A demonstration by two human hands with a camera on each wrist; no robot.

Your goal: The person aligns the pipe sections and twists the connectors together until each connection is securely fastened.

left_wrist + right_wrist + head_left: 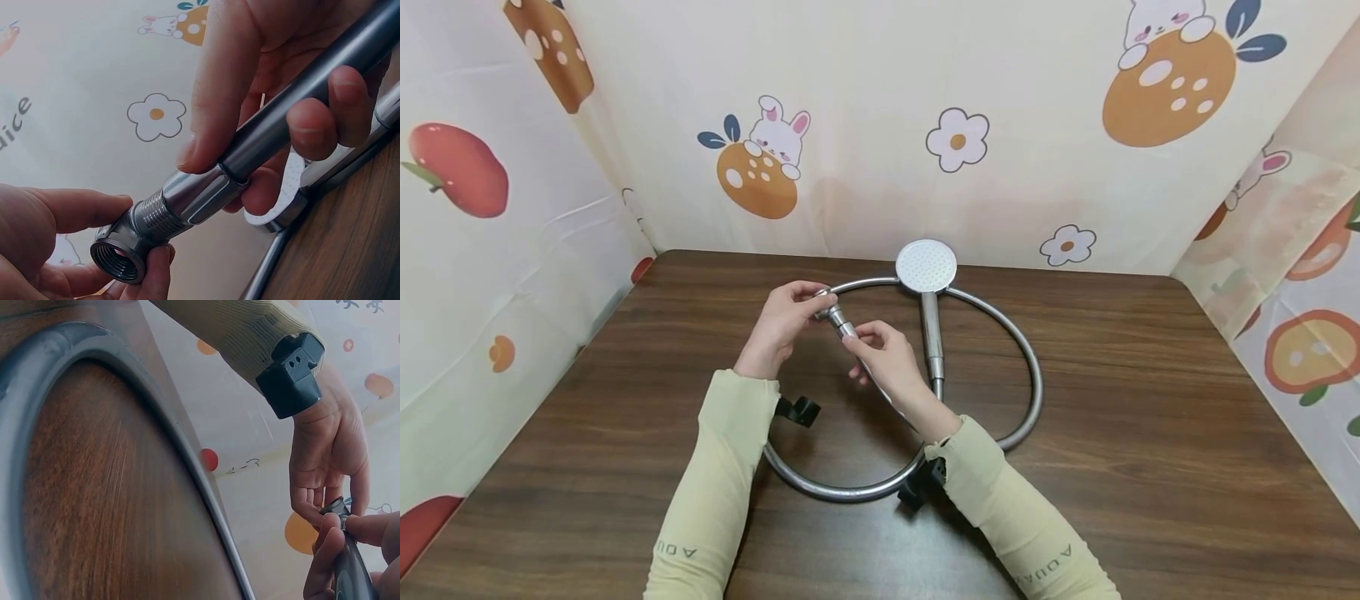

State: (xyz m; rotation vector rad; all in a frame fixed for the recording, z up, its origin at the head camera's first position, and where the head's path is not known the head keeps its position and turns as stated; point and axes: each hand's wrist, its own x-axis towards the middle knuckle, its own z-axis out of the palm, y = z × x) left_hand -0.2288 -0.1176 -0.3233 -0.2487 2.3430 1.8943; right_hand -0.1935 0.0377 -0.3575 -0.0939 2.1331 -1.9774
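Observation:
My left hand (777, 325) pinches a metal threaded pipe fitting (117, 255) between thumb and fingers, its round threaded opening facing the left wrist camera. My right hand (891, 365) grips the end of a grey shower hose (294, 112), fingers curled round it near the shiny connector nut (201, 195). That nut meets the fitting's threaded neck, and several thread rings show between them. Both are held up above the table, tilted. Behind the hands lies a shower head (927, 267) with a white round face, its handle joined to the hose's other end.
The hose loops widely (1033, 375) over the brown wooden table (1135, 400), right of and below the hands. Printed curtains (865, 125) stand along the table's back and sides. A black wrist camera mount (922, 483) sits beneath the right sleeve, close over the hose.

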